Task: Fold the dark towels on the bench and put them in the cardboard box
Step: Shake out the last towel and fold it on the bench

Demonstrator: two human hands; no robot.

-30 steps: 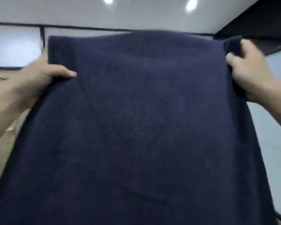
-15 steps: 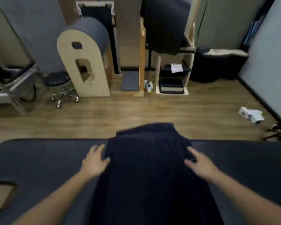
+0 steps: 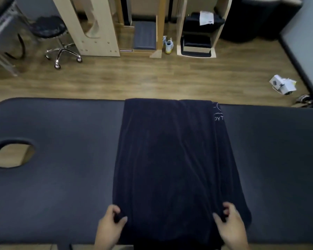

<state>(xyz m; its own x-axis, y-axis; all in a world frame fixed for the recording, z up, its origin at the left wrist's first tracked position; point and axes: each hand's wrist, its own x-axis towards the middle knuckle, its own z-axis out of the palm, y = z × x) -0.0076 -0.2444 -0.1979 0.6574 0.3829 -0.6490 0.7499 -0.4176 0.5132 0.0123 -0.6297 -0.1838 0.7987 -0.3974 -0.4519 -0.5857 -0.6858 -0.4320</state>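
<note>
A dark towel (image 3: 170, 159) lies spread across the middle of the bench (image 3: 61, 168), running from the far edge to the near edge, where its end hangs over. Long soft creases run down its length. Its far hem sits right along the bench's far edge, fairly straight. Beside its far right corner there is some pale lettering (image 3: 218, 113), cut off, and I cannot tell whether it is on the towel or on the bench.

Both hands are down at the near edge, well apart, one on each side of the towel. The left hand (image 3: 110, 226) pinches the towel's left edge, thumb on top and fingers curled round a small fold of cloth. The right hand (image 3: 229, 226) does the same on the right edge, with the fingers bent over the bunched cloth and the thumb pointing inward.

The bench is padded and dark, and toward its left end is an oval hole (image 3: 13, 154) with the floor showing through. Beyond the far edge is wooden floor (image 3: 152, 78). A black stool (image 3: 51, 31) on chrome castors stands at the far left, next to a pale wooden arched frame (image 3: 98, 38). A pair of light shoes (image 3: 168, 45) stands by a wooden post, and a small white carton (image 3: 283, 84) lies on the floor at the right, near the wall.
</note>
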